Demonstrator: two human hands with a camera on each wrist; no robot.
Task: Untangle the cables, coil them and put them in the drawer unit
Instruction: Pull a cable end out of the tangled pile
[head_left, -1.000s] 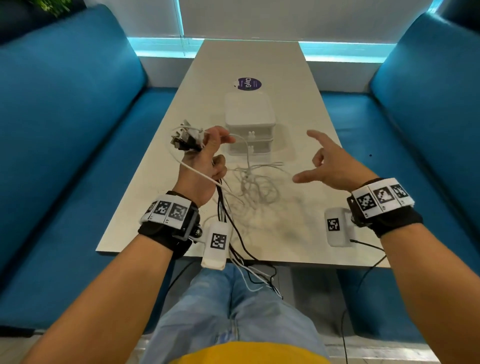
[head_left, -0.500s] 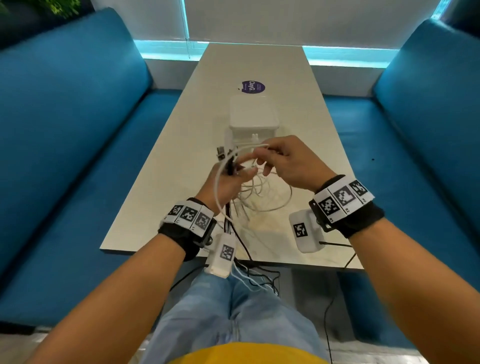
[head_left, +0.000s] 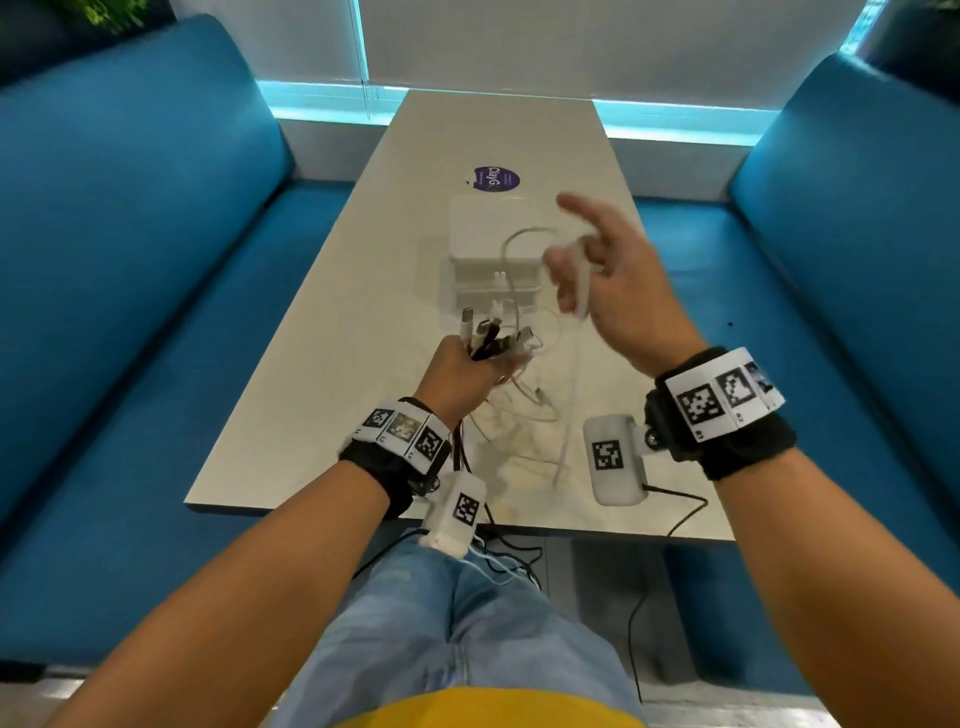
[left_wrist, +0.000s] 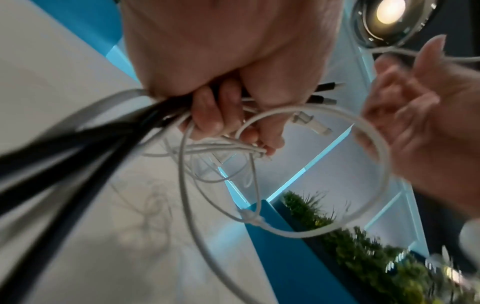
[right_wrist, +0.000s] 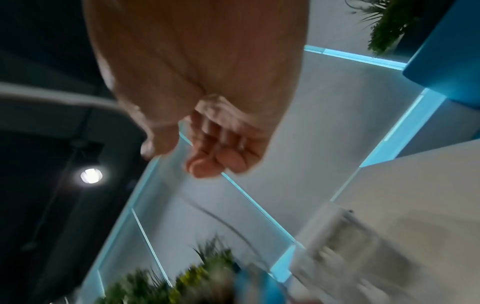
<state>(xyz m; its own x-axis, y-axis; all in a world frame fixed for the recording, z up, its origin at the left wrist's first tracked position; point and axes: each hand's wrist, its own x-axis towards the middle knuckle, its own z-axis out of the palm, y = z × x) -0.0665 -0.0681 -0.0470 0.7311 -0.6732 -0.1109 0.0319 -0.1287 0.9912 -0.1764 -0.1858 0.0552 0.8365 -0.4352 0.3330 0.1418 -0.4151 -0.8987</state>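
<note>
Seemingly mid-untangling, the cable bundle (head_left: 491, 340) is gripped by the left hand (head_left: 460, 376) while one white cable (head_left: 574, 374) is held loosely by the right hand (head_left: 621, 283), to be freed next.

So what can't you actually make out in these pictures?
- Right hand: blurred in the head view; its hold on the white cable is unclear.
- Left hand: covers where the cables cross.
- Drawer unit: its front is smeared in the right wrist view and partly behind cable in the head view.
</note>
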